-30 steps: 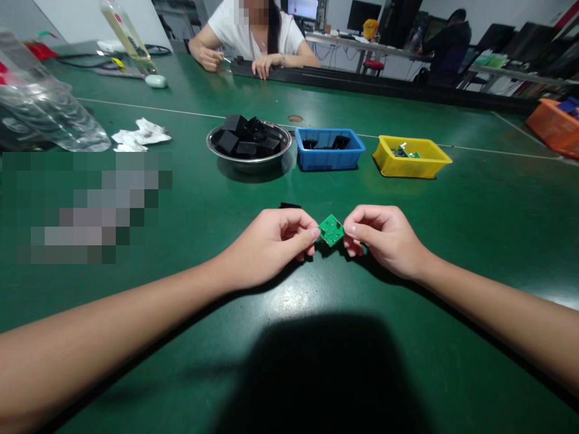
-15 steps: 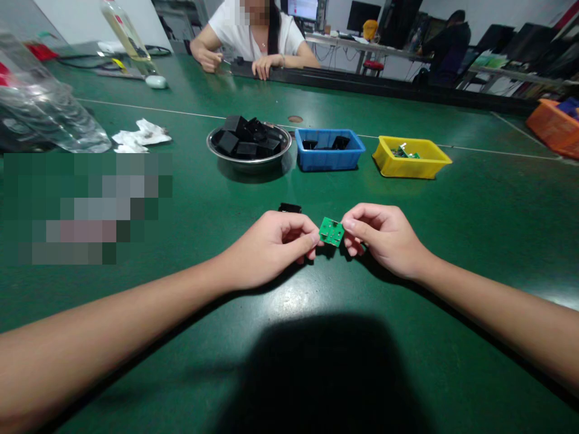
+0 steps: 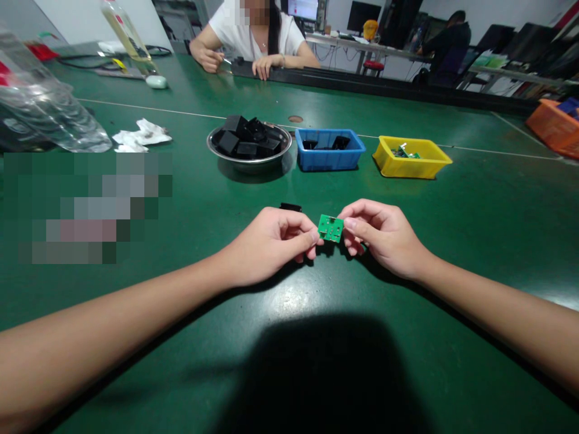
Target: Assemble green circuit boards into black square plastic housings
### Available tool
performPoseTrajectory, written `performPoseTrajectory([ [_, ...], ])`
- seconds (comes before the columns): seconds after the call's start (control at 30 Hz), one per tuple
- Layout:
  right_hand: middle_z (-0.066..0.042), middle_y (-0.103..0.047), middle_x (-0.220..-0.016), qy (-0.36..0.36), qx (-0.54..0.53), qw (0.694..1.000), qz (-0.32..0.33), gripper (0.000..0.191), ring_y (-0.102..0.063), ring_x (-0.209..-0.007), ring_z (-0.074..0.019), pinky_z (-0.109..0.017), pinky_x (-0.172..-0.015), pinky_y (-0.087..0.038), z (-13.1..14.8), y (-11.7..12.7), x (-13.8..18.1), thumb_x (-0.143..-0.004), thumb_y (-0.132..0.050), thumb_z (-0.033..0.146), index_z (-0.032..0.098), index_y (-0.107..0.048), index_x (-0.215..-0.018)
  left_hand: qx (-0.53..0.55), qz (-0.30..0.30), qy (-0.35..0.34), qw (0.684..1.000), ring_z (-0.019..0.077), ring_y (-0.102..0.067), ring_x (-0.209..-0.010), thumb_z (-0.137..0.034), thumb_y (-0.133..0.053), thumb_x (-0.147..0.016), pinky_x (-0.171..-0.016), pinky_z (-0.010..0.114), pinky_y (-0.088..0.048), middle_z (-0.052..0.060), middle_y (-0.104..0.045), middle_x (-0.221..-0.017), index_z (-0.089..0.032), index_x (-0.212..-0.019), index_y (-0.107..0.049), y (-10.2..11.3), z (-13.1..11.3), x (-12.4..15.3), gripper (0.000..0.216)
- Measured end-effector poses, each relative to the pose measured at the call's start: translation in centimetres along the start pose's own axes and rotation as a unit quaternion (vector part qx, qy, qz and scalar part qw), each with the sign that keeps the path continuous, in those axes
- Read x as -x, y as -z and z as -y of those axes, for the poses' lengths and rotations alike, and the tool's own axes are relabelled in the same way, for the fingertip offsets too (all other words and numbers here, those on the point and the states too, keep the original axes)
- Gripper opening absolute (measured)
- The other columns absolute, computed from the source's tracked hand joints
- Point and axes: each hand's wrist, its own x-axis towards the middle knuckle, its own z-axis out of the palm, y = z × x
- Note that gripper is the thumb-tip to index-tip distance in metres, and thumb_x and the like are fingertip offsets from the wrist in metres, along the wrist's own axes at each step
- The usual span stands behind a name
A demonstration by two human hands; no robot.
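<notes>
A small green circuit board [image 3: 330, 228] is held just above the table between both hands, its face with solder points and small metal parts turned up towards me. My left hand [image 3: 283, 244] pinches its left edge between thumb and fingers. At the right edge, my right hand [image 3: 375, 235] grips it between thumb and forefinger, the other fingers curled below. Behind my left hand lies a black plastic part [image 3: 290, 207], mostly hidden by the knuckles.
Beyond the hands stand a metal bowl [image 3: 249, 160] of black boxes, a blue bin [image 3: 330, 159] with black parts and a yellow bin [image 3: 412, 167] with circuit boards. Crumpled tissue [image 3: 143, 134] and a plastic bottle [image 3: 67, 114] lie left. A person [image 3: 253, 42] sits opposite.
The circuit board has turned slightly and risen a little in the fingers, now lying straighter. Both hands keep their pinch and have shifted only slightly.
</notes>
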Motion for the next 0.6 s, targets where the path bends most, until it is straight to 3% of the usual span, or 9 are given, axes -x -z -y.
performPoseTrajectory([
  [0.6,0.003,-0.068,-0.063,0.02,0.015,1.0,0.001,0.03,-0.062,-0.049,-0.0082,-0.019,-0.047,-0.052,0.16,-0.01,0.15,-0.082,-0.085,0.039,0.015,-0.068,-0.088,-0.053,0.015,-0.01,0.998,0.0089,-0.06,-0.06,-0.029,-0.064,-0.093,-0.058,0.018,-0.046,0.002,-0.073,-0.068,-0.013,-0.077,-0.073,-0.07,-0.03,0.1,0.024],
])
